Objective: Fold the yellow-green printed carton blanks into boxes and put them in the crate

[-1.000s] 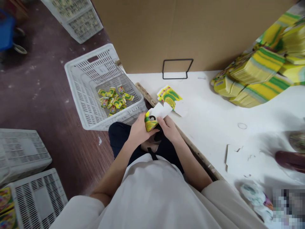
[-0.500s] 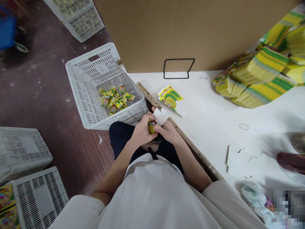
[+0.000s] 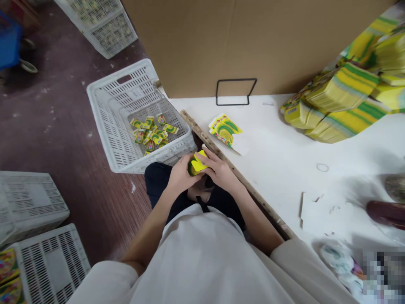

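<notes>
Both my hands meet just off the table's near edge, over my lap. My left hand (image 3: pixel 179 172) and my right hand (image 3: pixel 218 169) are closed around one small yellow and green carton (image 3: pixel 198 163), folded into a box shape. A flat, unfolded carton blank (image 3: pixel 225 131) of the same print lies on the white table (image 3: pixel 284 160) just beyond my right hand. To the left on the floor stands a white slatted crate (image 3: pixel 109 114) holding several folded cartons (image 3: pixel 152 131).
A tall stack of flat printed blanks (image 3: pixel 344 97) lies at the table's right back. A brown cardboard wall (image 3: pixel 253 42) with a black wire stand (image 3: pixel 236 91) closes the back. More white crates (image 3: pixel 47 257) stand on the floor at lower left and top left. White card scraps (image 3: pixel 316 211) lie at right.
The white flap that stuck up from the carton has been folded down; the carton is now a compact yellow box between my hands, which stayed in place.
</notes>
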`<state>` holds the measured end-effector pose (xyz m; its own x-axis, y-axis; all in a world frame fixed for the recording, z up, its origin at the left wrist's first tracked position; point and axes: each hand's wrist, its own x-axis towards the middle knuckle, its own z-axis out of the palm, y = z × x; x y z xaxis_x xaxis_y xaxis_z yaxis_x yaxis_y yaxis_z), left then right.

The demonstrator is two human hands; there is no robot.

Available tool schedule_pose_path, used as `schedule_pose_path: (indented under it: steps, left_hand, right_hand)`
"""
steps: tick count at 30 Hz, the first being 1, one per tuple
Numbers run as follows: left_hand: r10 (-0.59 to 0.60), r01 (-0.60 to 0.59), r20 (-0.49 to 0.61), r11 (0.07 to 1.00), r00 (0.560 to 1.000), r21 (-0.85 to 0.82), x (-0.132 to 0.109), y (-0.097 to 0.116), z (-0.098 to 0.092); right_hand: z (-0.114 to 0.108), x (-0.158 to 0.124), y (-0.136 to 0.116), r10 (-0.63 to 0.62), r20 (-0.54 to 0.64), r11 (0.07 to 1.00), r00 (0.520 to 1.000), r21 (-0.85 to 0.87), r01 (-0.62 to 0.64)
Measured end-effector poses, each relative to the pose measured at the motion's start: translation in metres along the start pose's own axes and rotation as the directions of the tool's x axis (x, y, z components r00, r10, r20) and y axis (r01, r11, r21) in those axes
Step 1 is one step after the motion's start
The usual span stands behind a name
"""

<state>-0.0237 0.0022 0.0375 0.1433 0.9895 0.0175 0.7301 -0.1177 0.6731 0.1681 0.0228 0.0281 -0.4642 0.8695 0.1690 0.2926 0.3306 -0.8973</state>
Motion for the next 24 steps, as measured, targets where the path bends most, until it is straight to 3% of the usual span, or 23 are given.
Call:
schedule_pose_path:
  steps: [6,12,14,16,17,18,19,20,21,22,24]
  left_hand:
    - [0.067,-0.072,0.147,0.997,0.987,0.029,0.007,0.004,-0.017]
    - [0.039,-0.045,0.136,0.998,0.990,0.042,0.010,0.010,-0.009]
    - [0.053,-0.054,0.091,0.999,0.994,-0.001,0.013,0.002,-0.008]
    - [0.033,-0.036,-0.113,0.999,0.993,-0.025,0.020,-0.012,-0.012]
    - [0.004,-0.012,-0.267,1.000,0.964,-0.026,0.025,-0.020,-0.016]
    - [-0.026,0.017,-0.433,1.000,0.901,-0.024,0.031,-0.028,-0.022]
    - [-0.042,0.038,-0.553,0.999,0.832,-0.019,0.037,-0.035,-0.027]
    - [-0.045,0.045,-0.610,0.999,0.791,-0.014,0.042,-0.040,-0.031]
    - [-0.037,0.040,-0.624,0.999,0.781,-0.009,0.045,-0.043,-0.033]
    - [-0.022,0.024,-0.600,1.000,0.800,-0.005,0.046,-0.043,-0.033]
    - [0.017,-0.026,-0.464,1.000,0.886,-0.014,0.043,-0.037,-0.025]
  right_hand:
    - [-0.021,0.001,0.004,-0.023,0.180,1.000,0.983,-0.015,0.026]
    - [-0.007,-0.001,0.000,0.001,0.018,0.998,1.000,0.061,-0.002]
    - [-0.006,-0.002,0.003,0.002,-0.014,0.986,1.000,0.167,0.000]
    - [-0.013,0.000,0.012,0.079,-0.118,0.976,0.990,0.210,-0.053]
    - [-0.019,0.003,0.017,0.148,-0.210,0.979,0.966,0.172,-0.112]
    - [-0.025,0.006,0.023,0.221,-0.315,0.975,0.923,0.096,-0.201]
    - [-0.031,0.011,0.029,0.280,-0.412,0.951,0.867,-0.006,-0.309]
    - [-0.036,0.016,0.035,0.321,-0.486,0.900,0.813,-0.111,-0.421]
    - [-0.040,0.021,0.041,0.352,-0.535,0.830,0.768,-0.200,-0.520]
    - [-0.042,0.026,0.046,0.379,-0.564,0.757,0.733,-0.267,-0.597]
    - [-0.043,0.035,0.053,0.415,-0.592,0.651,0.691,-0.338,-0.680]
